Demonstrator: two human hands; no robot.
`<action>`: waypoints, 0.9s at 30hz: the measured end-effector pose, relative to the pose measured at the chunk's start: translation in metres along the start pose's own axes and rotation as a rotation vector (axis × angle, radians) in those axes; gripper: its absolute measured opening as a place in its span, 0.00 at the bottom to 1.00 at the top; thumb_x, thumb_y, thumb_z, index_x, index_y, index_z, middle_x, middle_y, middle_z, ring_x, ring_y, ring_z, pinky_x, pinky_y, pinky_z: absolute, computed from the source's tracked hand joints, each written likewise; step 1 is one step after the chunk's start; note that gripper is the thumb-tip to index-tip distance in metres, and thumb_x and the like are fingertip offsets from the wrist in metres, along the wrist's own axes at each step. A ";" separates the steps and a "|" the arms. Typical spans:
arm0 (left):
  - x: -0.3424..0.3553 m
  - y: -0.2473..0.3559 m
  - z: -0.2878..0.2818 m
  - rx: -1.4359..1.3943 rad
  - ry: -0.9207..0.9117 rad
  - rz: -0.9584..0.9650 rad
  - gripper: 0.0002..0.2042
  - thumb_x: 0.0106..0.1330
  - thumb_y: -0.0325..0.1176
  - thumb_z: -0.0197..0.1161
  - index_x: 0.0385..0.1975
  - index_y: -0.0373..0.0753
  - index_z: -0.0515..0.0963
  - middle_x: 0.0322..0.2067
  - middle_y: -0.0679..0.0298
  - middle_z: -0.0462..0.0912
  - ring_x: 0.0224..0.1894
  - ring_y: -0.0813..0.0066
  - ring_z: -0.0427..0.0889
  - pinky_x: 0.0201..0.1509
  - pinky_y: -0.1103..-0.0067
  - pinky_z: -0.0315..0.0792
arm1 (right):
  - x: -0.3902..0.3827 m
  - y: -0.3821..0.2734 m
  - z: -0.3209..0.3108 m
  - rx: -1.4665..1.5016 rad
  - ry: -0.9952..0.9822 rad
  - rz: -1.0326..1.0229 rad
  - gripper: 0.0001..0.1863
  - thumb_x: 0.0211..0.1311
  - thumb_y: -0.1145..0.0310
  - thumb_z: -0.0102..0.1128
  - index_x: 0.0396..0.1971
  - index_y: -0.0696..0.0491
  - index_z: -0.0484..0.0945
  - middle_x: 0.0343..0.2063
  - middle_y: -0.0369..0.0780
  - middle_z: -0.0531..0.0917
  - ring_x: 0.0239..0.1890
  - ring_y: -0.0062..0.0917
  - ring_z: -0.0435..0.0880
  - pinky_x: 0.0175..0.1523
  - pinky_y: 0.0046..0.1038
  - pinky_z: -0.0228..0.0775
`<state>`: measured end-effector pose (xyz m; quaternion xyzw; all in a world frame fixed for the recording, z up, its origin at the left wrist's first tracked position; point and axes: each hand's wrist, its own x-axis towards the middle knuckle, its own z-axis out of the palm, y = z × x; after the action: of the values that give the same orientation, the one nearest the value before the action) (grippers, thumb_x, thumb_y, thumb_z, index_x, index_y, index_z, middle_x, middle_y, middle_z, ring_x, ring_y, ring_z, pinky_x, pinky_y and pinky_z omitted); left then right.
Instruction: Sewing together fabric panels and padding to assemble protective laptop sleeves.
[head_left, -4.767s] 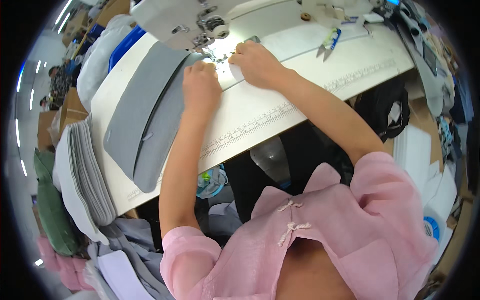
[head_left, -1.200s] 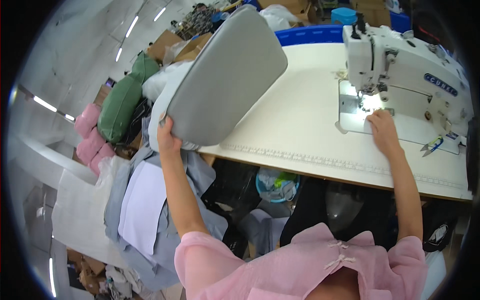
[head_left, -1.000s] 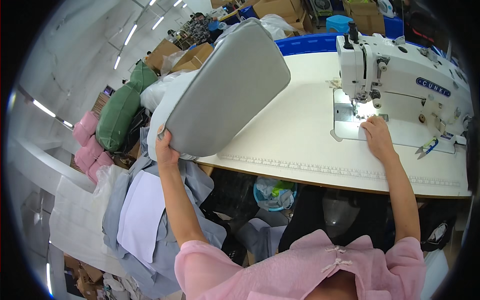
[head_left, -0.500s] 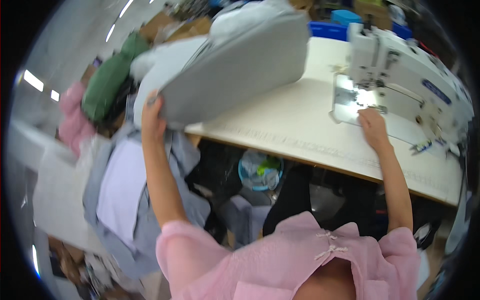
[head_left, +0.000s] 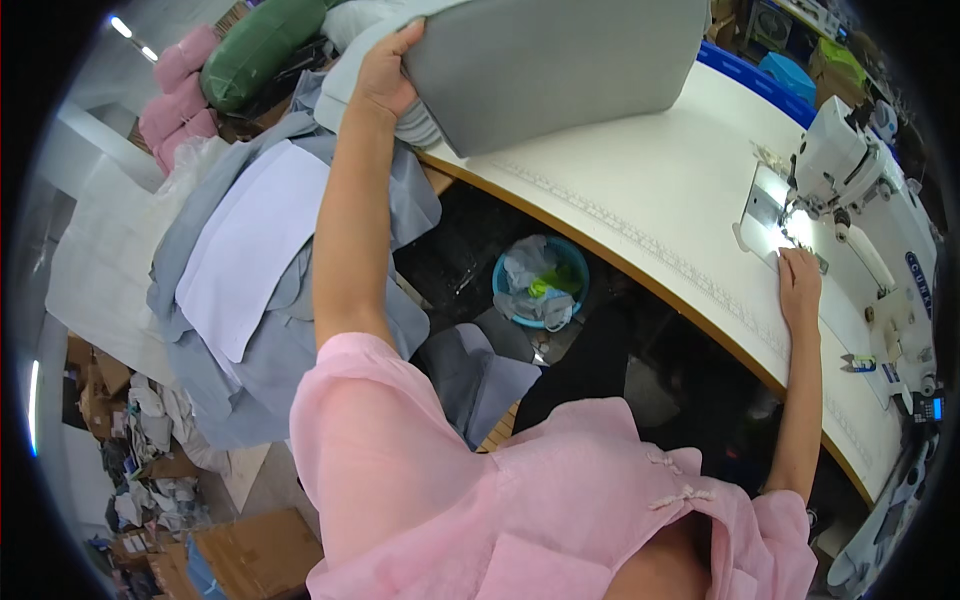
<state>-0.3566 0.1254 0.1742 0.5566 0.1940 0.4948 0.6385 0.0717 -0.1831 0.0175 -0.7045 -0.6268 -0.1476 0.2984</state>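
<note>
My left hand (head_left: 386,75) grips the near edge of a large grey padded panel (head_left: 550,65), raised at the table's back left, with pale grey layers (head_left: 415,127) beside and beneath it. At the right, my right hand (head_left: 800,280) rests by the lit needle plate (head_left: 766,203) of a white sewing machine (head_left: 832,152), its fingers bent together; whatever they hold, if anything, is hidden. Thread snips (head_left: 860,364) lie near that wrist on the white worktable (head_left: 640,175), which has a printed ruler along its front.
Grey and white cut pieces (head_left: 250,240) are heaped left of me. Under the table is a blue basket (head_left: 510,290) with scraps. Green (head_left: 250,55) and pink bundles (head_left: 177,90) lie at upper left, cardboard boxes (head_left: 255,550) lower left, a blue rim (head_left: 750,80) behind the table.
Since the oldest frame, my left hand has left the needle area and taken hold of the grey panel. In the last second my view swung left; my right hand stayed by the needle plate.
</note>
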 end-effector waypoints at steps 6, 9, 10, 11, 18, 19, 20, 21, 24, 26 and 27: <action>-0.021 0.014 0.024 -0.054 0.097 -0.027 0.14 0.59 0.32 0.48 0.39 0.29 0.70 0.38 0.57 0.75 0.41 0.69 0.74 0.47 0.74 0.67 | -0.002 -0.004 -0.005 0.028 -0.003 0.007 0.06 0.51 0.75 0.50 0.29 0.58 0.74 0.30 0.44 0.74 0.36 0.36 0.70 0.42 0.30 0.62; -0.027 0.012 0.034 -0.025 0.126 0.003 0.14 0.59 0.32 0.47 0.40 0.30 0.70 0.39 0.58 0.74 0.41 0.70 0.73 0.47 0.75 0.67 | -0.002 -0.008 -0.002 0.046 0.014 0.009 0.06 0.51 0.75 0.50 0.29 0.58 0.74 0.30 0.44 0.74 0.35 0.36 0.70 0.42 0.30 0.63; -0.030 0.012 0.035 -0.030 0.102 0.026 0.13 0.60 0.33 0.47 0.40 0.30 0.70 0.39 0.59 0.74 0.41 0.70 0.73 0.47 0.75 0.68 | -0.001 -0.009 -0.001 0.045 0.021 0.014 0.06 0.51 0.75 0.50 0.29 0.58 0.74 0.30 0.44 0.74 0.35 0.36 0.70 0.42 0.30 0.63; -0.034 0.013 0.039 -0.018 0.100 0.045 0.13 0.60 0.33 0.48 0.39 0.30 0.70 0.37 0.59 0.75 0.40 0.71 0.73 0.46 0.75 0.68 | -0.001 -0.011 -0.001 0.050 0.024 0.013 0.06 0.50 0.75 0.50 0.29 0.58 0.74 0.30 0.44 0.74 0.35 0.36 0.70 0.41 0.30 0.63; -0.039 0.010 0.050 0.170 0.038 0.090 0.11 0.61 0.30 0.49 0.41 0.32 0.68 0.38 0.63 0.73 0.39 0.77 0.71 0.44 0.80 0.66 | -0.002 -0.011 -0.002 0.040 0.019 0.045 0.06 0.50 0.74 0.50 0.27 0.59 0.74 0.30 0.44 0.74 0.35 0.36 0.71 0.41 0.31 0.63; -0.046 0.008 0.055 0.196 0.029 0.094 0.12 0.61 0.30 0.49 0.41 0.31 0.68 0.38 0.63 0.73 0.39 0.77 0.71 0.44 0.80 0.66 | -0.001 -0.013 -0.002 0.061 0.033 0.053 0.06 0.49 0.74 0.51 0.27 0.59 0.75 0.29 0.44 0.74 0.34 0.36 0.71 0.41 0.31 0.63; -0.051 0.008 0.059 0.222 0.020 0.097 0.12 0.61 0.30 0.49 0.42 0.30 0.68 0.37 0.63 0.73 0.38 0.77 0.71 0.44 0.80 0.66 | -0.001 -0.013 -0.002 0.095 0.024 0.073 0.06 0.49 0.74 0.51 0.27 0.59 0.75 0.28 0.44 0.75 0.34 0.36 0.71 0.41 0.31 0.63; -0.056 0.008 0.056 0.261 0.010 0.092 0.13 0.61 0.29 0.49 0.42 0.30 0.68 0.38 0.62 0.73 0.39 0.77 0.71 0.45 0.81 0.65 | 0.001 -0.014 0.000 0.139 0.012 0.084 0.06 0.49 0.74 0.51 0.27 0.59 0.75 0.27 0.44 0.75 0.33 0.36 0.71 0.40 0.31 0.63; -0.063 0.001 0.058 0.320 -0.038 0.098 0.13 0.61 0.28 0.49 0.43 0.28 0.69 0.39 0.61 0.73 0.40 0.77 0.71 0.47 0.81 0.64 | 0.008 -0.030 -0.010 0.309 0.050 0.139 0.07 0.52 0.73 0.51 0.28 0.59 0.75 0.25 0.44 0.77 0.29 0.34 0.74 0.36 0.29 0.65; -0.067 -0.001 0.059 0.360 -0.061 0.115 0.13 0.61 0.27 0.48 0.44 0.28 0.69 0.40 0.61 0.73 0.41 0.76 0.71 0.48 0.81 0.63 | 0.017 -0.042 -0.017 0.352 0.070 0.112 0.07 0.52 0.72 0.52 0.29 0.59 0.76 0.26 0.44 0.78 0.29 0.33 0.76 0.36 0.28 0.66; -0.070 0.000 0.056 0.374 -0.077 0.108 0.14 0.61 0.27 0.48 0.44 0.28 0.69 0.40 0.60 0.73 0.42 0.76 0.71 0.48 0.82 0.63 | 0.024 -0.053 -0.023 0.395 0.089 0.107 0.07 0.52 0.72 0.52 0.29 0.59 0.76 0.26 0.43 0.78 0.29 0.32 0.76 0.35 0.27 0.66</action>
<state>-0.3419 0.0365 0.1697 0.6938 0.2278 0.4619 0.5034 0.0284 -0.1759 0.0613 -0.6573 -0.5915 -0.0368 0.4655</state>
